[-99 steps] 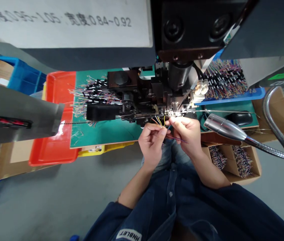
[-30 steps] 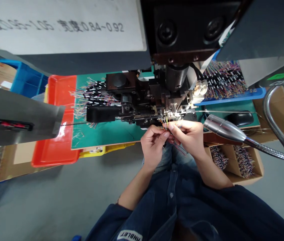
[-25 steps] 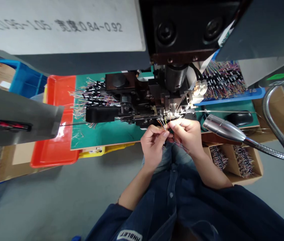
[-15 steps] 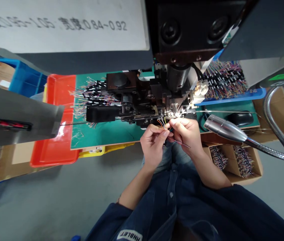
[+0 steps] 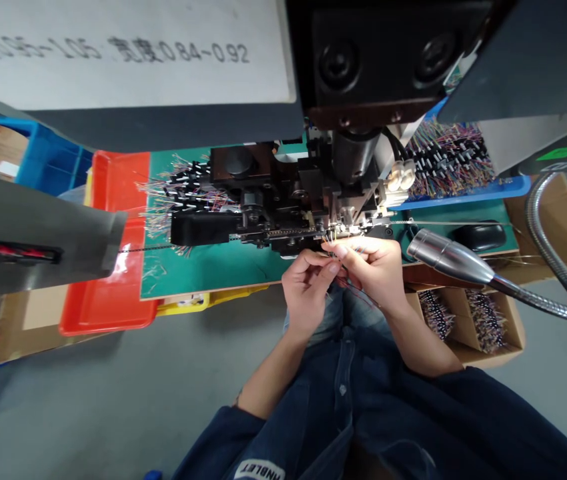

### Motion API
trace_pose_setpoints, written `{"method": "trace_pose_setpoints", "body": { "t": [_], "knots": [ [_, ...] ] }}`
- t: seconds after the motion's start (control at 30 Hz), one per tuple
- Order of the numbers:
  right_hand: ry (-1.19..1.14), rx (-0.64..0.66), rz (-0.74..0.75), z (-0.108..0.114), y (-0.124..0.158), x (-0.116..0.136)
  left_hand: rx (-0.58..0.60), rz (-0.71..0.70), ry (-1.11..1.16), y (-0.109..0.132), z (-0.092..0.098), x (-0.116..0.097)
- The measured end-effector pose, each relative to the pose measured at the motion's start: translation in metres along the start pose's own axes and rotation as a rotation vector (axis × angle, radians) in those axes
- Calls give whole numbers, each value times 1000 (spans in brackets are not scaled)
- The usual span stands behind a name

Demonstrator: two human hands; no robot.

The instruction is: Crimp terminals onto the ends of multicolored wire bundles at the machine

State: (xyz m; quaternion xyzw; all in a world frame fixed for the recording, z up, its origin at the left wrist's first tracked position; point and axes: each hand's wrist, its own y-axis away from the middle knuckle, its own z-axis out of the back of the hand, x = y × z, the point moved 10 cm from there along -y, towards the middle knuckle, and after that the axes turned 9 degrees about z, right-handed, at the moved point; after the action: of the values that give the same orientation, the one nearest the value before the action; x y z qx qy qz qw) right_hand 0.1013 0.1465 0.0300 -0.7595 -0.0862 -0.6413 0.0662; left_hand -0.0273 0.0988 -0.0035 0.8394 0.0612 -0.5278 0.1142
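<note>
Beneath press (image 5: 283, 193), left hand (image 5: 306, 290), right hand (image 5: 378, 270), fingers clamped on wires (image 5: 332, 238), tips pointing toward it

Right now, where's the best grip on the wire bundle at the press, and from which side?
Pinch the wire bundle on its insulation just behind the fanned tips, as the left hand and right hand do. Probably come from the near side: the tips point into the crimp head, which blocks top and far side.
</note>
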Motion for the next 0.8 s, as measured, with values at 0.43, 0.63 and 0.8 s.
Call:
{"method": "trace_pose_setpoints", "body": {
  "t": [0.43, 0.63, 0.8],
  "knots": [
    [-120, -76, -66, 1, 0, -13, -83, -50, -39, -1, 3, -6],
    [-135, -85, -63, 2, 0, -14, -87, -50, -35, -1, 4, -8],
    [-96, -90, -59, 3, 0, -15, -91, -57, -32, -1, 4, -8]
  ]
}}
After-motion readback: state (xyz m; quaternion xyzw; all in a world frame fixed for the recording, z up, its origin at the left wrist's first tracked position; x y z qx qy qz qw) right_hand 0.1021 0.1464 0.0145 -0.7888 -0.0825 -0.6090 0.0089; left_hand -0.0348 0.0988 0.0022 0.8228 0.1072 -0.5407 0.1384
